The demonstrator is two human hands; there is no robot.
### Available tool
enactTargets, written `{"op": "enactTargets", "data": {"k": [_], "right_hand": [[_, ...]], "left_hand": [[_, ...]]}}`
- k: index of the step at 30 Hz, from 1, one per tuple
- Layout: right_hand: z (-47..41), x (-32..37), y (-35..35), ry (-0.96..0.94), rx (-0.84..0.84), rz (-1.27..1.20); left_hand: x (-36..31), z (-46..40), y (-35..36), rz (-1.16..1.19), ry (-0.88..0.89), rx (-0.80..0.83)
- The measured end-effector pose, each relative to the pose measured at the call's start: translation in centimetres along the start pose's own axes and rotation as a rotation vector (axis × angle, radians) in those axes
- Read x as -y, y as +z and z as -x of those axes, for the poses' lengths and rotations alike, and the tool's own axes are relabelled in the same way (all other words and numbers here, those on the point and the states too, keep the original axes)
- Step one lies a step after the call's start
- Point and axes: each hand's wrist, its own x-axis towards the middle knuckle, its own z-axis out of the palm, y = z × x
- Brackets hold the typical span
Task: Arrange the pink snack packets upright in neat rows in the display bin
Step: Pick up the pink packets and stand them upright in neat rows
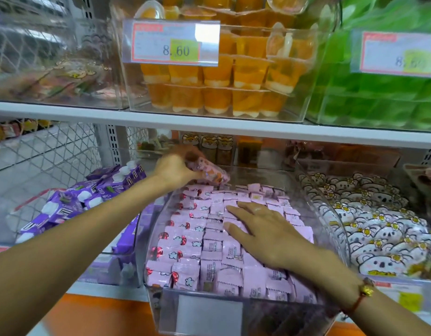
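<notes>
We see the clear display bin (314,209) on the lower shelf, packed with pink snack packets (197,241) standing in close rows. Our right hand (263,231) lies flat on the packets near the middle of the bin, grip released, fingers straight and pressing down on their tops. Our left hand (175,170) reaches over the bin's far left corner, its grip grasping a single packet (212,173) tilted above the back row. Purple cartons (93,192) sit to the left, koala-print packets (369,214) to the right, and orange jelly cups (224,76) on the shelf above.
</notes>
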Motion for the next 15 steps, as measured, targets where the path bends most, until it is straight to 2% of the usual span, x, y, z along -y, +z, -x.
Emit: {"op": "enactTargets", "data": {"k": [4, 6, 9, 12, 15], "right_hand": [[-0.6, 0.3, -0.9, -0.021, 0.017, -0.022], [-1.6, 0.1, -2.1, -0.009, -0.041, -0.075], [-4.6, -0.5, -3.6, 0.042, -0.089, -0.018], [-7.8, -0.9, -3.7, 0.002, -0.038, 0.078], [-9.7, -1.4, -3.4, -0.037, 0.112, -0.001]], "left_hand": [[0.4, -0.3, 0.0, -0.121, 0.1, 0.054], [0.6, -0.3, -0.4, -0.17, 0.136, 0.041], [1.1, -0.1, -1.2, -0.16, 0.107, 0.006], [1.8, 0.0, -1.3, -0.109, 0.052, -0.003], [2.4, 0.2, -1.1, -0.124, 0.014, -0.002]]}}
